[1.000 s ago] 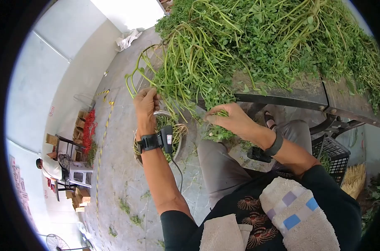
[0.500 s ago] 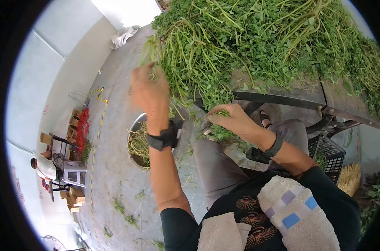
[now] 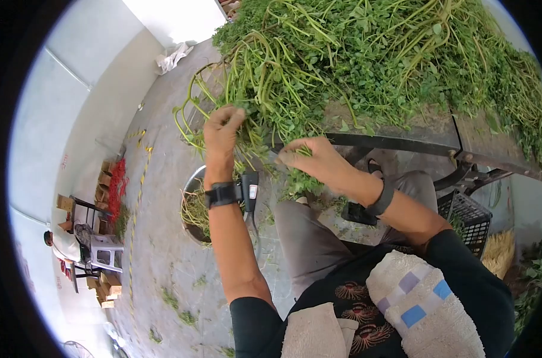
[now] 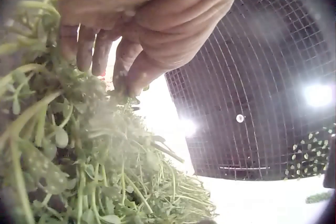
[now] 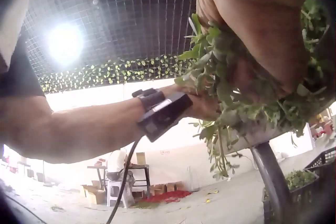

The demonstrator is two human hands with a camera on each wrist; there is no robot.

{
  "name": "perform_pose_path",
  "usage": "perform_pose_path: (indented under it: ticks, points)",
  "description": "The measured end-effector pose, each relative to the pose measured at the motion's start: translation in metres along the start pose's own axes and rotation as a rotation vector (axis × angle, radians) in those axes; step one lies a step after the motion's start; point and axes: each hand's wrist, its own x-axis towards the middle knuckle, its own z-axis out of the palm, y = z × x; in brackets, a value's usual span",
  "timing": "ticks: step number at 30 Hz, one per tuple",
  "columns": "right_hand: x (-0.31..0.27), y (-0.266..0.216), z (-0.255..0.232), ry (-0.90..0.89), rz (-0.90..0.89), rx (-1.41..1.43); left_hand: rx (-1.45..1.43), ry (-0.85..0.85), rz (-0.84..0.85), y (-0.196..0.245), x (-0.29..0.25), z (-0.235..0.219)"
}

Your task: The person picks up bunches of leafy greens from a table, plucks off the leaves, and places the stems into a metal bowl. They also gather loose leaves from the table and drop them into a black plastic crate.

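Note:
In the head view my left hand (image 3: 222, 134) is at the left edge of the green plant heap (image 3: 342, 71), beside long drooping stems. The left wrist view shows that hand (image 4: 142, 19) with thumb and fingertips pinching greens at the top of the leafy stems (image 4: 105, 150). My right hand (image 3: 320, 160), just below the table edge, has its fingers curled round a small bunch of leafy sprigs (image 3: 304, 179). In the right wrist view leaves (image 5: 226, 77) stick out around the right hand (image 5: 262, 29), partly hiding its fingers.
A metal basin (image 3: 193, 206) with stems stands on the floor below my left forearm. A black crate (image 3: 467, 224) is under the table (image 3: 402, 140) at right. Scraps lie on the floor. A person (image 3: 65, 246) sits far left near a white stool (image 3: 107, 250).
My left hand went up to the heap's edge, then came back down a little and is now nearer my right hand. My right hand has shifted slightly left, keeping its bunch.

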Motion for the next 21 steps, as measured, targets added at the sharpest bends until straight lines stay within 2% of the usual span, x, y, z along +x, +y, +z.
perform_pose_path:
  ticks: [1, 3, 6, 8, 10, 12, 14, 15, 16, 19, 21]
  points:
    - [0.004, -0.005, 0.001, 0.001, 0.002, 0.003, -0.16, -0.023, -0.105, 0.023, -0.009, -0.001]
    - [0.014, -0.016, 0.002, 0.001, -0.015, 0.033, -0.179, -0.005, -0.125, 0.035, -0.022, 0.002]
    - [0.032, -0.021, 0.007, 0.025, -0.002, 0.092, -0.196, -0.007, -0.167, 0.023, -0.026, -0.001]
    - [0.041, -0.022, 0.01, 0.096, -0.053, 0.129, 0.0, -0.005, 0.06, 0.007, -0.028, -0.001]
    - [0.049, -0.032, 0.009, 0.154, -0.126, 0.124, 0.017, -0.001, 0.053, 0.012, -0.032, 0.003]
    - [0.061, -0.037, 0.008, 0.136, -0.13, 0.124, 0.066, 0.032, 0.057, 0.014, -0.035, 0.008]
    - [0.081, -0.037, 0.006, 0.18, -0.033, 0.004, 0.128, 0.046, 0.12, 0.01, -0.035, 0.012]
    - [0.095, -0.025, 0.005, 0.207, -0.066, -0.007, 0.195, 0.061, 0.182, 0.009, -0.034, 0.013]
    - [0.105, -0.022, 0.004, 0.205, -0.068, -0.009, 0.194, 0.064, 0.184, 0.011, -0.034, 0.014]
    - [0.119, -0.021, -0.002, 0.144, 0.069, -0.12, 0.412, 0.059, 0.257, 0.014, -0.038, 0.02]
    - [0.13, -0.021, -0.001, 0.157, 0.101, -0.173, 0.396, 0.061, 0.265, 0.013, -0.038, 0.025]
